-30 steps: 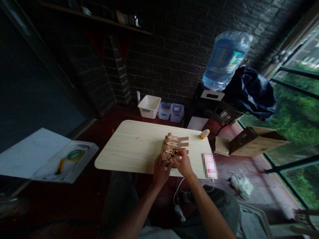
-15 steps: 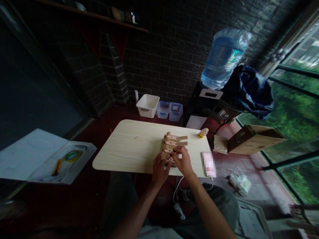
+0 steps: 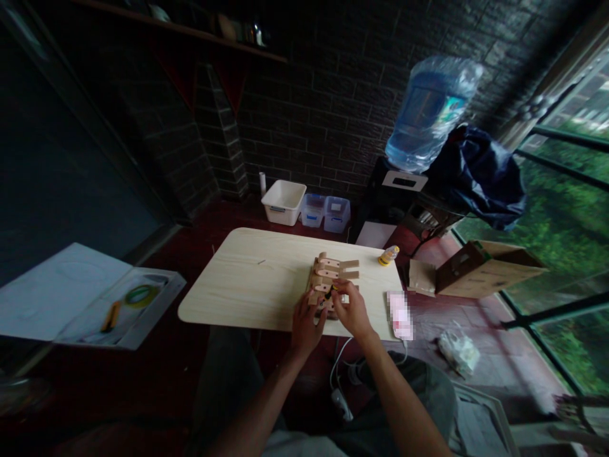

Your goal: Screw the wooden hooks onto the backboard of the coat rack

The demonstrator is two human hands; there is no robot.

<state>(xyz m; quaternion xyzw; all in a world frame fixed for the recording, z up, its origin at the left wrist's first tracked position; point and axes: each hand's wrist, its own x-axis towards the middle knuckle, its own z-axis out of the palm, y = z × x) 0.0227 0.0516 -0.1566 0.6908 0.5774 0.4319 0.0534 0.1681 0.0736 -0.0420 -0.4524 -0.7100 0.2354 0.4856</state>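
Note:
A wooden assembly (image 3: 329, 270) of light slats and rounded, holed pieces lies near the right half of the pale table (image 3: 228, 279). My left hand (image 3: 307, 322) grips its near left corner, thumb and fingers closed against the wood. Over the near part of the wood, my right hand (image 3: 353, 310) pinches a small black-and-yellow screwdriver (image 3: 329, 293), which tilts down to the left. Its tip is close to the left fingers; whether it touches a screw is too small to tell.
A yellow-capped bottle (image 3: 389, 255) and a blurred pink item (image 3: 399, 315) are at the table's right side. A small thin piece (image 3: 261, 261) lies left of centre. An open white case (image 3: 143, 304) with tools stands left. Plastic bins (image 3: 284, 202) and a cardboard box (image 3: 485, 273) are beyond.
The right hand and the screwdriver have turned slightly, so more of its black-and-yellow length shows. The left hand and the wooden assembly stay in place.

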